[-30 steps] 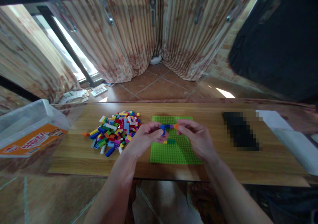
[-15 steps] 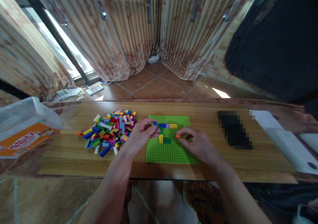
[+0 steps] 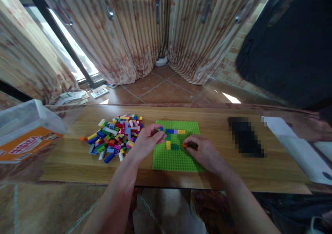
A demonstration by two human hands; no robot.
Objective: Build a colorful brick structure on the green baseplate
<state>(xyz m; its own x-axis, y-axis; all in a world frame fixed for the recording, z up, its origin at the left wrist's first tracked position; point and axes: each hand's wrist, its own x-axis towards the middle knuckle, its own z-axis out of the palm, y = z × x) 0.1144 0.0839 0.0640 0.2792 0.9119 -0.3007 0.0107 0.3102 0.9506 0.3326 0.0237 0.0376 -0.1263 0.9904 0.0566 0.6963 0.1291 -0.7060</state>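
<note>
Desk support should firm up the studded green baseplate between its far and near edges, so press straight down, squarely. Your right hand, pinched narrow, grips a small orange brick, mostly covered, inside the baseplate's right edge; your left hand pinches a small blue brick by its far left corner.
</note>
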